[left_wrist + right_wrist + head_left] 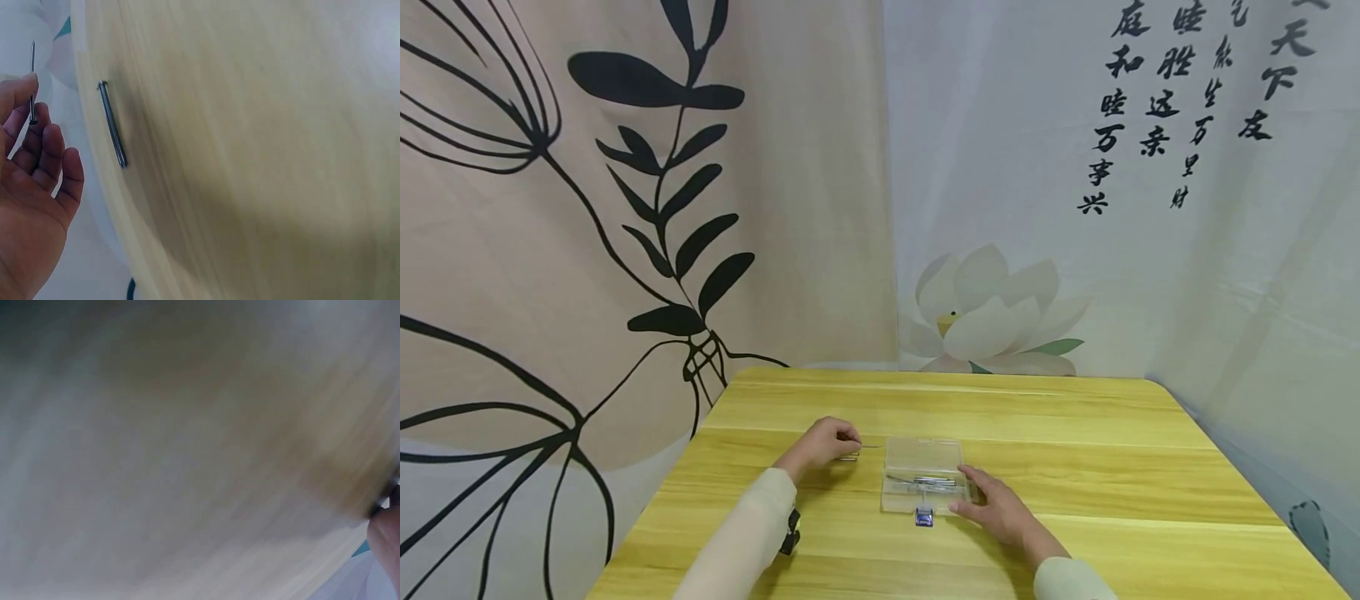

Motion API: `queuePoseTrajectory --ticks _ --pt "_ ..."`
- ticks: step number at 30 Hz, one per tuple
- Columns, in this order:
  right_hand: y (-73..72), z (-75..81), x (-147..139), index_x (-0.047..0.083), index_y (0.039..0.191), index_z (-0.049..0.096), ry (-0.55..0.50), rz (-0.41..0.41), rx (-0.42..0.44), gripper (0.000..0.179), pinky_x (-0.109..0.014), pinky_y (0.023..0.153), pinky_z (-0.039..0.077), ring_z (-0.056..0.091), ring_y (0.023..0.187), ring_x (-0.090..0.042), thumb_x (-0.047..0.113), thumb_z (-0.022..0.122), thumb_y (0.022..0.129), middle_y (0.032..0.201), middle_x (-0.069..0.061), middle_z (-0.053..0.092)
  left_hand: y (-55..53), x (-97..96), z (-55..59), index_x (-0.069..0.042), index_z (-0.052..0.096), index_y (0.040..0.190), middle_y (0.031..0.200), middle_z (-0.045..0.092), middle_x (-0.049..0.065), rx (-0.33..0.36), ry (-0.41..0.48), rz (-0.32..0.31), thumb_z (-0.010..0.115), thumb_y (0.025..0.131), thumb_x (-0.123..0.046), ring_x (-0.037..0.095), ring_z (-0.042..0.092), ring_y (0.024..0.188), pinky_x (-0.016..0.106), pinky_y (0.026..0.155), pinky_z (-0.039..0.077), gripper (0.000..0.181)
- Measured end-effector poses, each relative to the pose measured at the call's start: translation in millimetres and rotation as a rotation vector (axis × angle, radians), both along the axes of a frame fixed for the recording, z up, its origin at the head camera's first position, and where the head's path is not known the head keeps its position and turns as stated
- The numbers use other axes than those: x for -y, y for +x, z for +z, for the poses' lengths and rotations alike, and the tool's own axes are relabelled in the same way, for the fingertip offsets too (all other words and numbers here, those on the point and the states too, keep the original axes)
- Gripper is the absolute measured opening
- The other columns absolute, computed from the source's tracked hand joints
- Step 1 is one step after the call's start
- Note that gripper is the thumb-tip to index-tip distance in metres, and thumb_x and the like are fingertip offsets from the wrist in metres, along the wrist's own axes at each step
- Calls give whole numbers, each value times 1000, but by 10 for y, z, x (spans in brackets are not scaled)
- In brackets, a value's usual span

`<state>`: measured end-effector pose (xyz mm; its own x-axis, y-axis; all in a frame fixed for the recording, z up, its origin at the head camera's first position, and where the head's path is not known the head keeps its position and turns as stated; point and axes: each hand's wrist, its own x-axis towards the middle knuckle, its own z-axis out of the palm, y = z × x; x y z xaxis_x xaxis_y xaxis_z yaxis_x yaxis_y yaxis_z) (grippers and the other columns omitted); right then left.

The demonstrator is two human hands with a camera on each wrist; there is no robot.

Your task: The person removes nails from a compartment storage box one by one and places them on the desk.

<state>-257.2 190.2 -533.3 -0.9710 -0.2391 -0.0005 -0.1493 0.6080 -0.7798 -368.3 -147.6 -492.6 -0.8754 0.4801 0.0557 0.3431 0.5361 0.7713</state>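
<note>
My left hand pinches a single nail between thumb and finger, head toward the palm and point outward. Beside that hand, several more nails lie together on the table. A clear plastic box stands open to the right, its lid folded back. Several nails lie inside it, and a blue latch shows at its front. With thumb and fingers spread around the box's right end, my right hand holds it. The right wrist view is blurred and catches only a fingertip at its edge.
The yellow wood-grain table reaches back to a printed curtain with plants, a lotus and writing. A dark strap sits at my left wrist.
</note>
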Motion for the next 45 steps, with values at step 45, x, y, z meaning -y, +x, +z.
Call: queuePoseTrajectory --ticks 45 --pt "-8 -6 22 10 150 43 19 -20 -9 72 -67 107 24 31 137 -51 41 71 91 150 -26 38 77 296 -241 -10 74 93 84 64 -1 49 -54 97 71 93 -15 15 49 67 32 60 42 7"
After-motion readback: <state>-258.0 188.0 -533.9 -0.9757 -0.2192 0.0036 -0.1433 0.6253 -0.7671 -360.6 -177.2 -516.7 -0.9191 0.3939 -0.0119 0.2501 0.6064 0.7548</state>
